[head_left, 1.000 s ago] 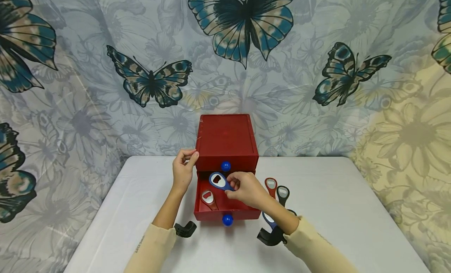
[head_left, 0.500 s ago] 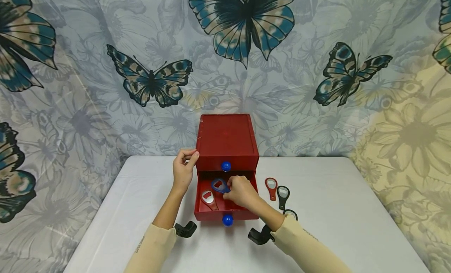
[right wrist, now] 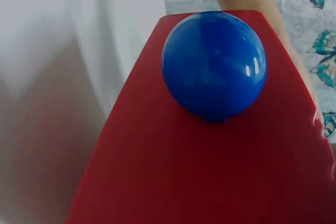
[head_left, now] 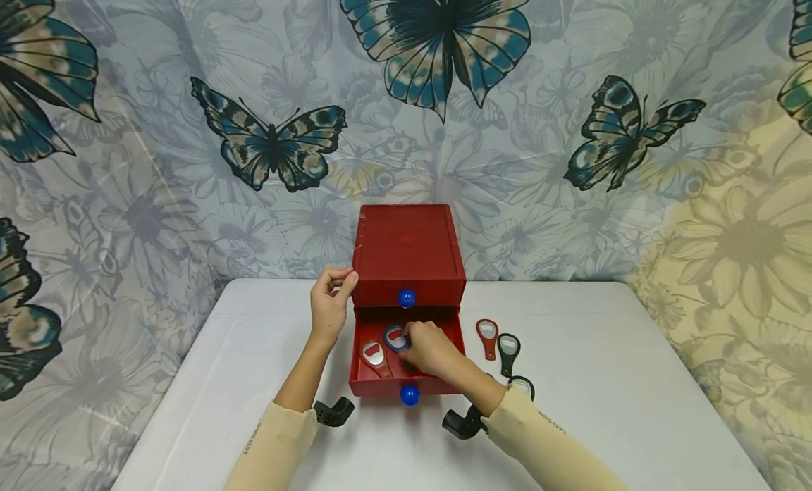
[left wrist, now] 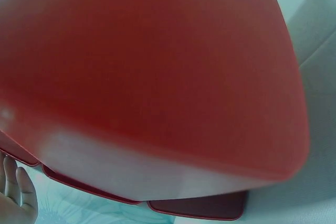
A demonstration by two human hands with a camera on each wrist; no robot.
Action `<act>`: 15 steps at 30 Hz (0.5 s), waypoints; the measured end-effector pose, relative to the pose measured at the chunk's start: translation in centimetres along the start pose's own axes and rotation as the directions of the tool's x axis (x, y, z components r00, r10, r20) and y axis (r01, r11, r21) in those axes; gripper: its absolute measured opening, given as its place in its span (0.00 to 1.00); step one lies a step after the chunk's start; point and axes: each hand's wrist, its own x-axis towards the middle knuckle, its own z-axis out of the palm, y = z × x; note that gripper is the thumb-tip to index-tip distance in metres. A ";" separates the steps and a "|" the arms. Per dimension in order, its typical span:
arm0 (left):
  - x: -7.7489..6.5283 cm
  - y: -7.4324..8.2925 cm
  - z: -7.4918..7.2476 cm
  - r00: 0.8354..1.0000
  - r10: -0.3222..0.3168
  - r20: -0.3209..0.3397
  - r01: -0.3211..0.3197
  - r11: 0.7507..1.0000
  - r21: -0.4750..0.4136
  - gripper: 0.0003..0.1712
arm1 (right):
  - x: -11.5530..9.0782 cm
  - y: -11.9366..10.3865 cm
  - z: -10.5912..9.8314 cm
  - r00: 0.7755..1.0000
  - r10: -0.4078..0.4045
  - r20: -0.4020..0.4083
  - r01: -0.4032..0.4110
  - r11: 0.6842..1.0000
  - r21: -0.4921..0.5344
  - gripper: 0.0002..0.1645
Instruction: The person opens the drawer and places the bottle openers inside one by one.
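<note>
A red cabinet (head_left: 409, 244) has its lower drawer (head_left: 371, 389) pulled out. My left hand (head_left: 330, 304) holds the cabinet's front left edge, thumb and bent fingers close together there; part of that hand (left wrist: 18, 192) shows in the left wrist view. Inside the drawer, my right hand (head_left: 431, 349) pinches a blue bottle opener (head_left: 395, 334), whose handle is hidden under the fingers. To its left lies a red bottle opener (head_left: 376, 357) with a silver head. A blue knob (right wrist: 215, 64) fills much of the right wrist view, where the right fingers do not show.
Right of the cabinet, a red bottle opener (head_left: 487, 336) and a black one (head_left: 508, 353) lie on the white table (head_left: 603, 392). Another dark opener (head_left: 524, 385) is partly covered by the right sleeve (head_left: 539, 434). A butterfly-patterned cloth (head_left: 406, 153) hangs behind.
My right hand has moved lower and slightly left into the drawer with the blue bottle opener, near the drawer's floor. My left hand has stayed in place.
</note>
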 end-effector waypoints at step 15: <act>0.8 -3.1 -0.2 1.000 -0.015 -0.022 0.015 1.000 0.004 0.11 | -0.1 0.7 0.1 0.995 -0.092 0.030 0.091 0.995 0.039 0.14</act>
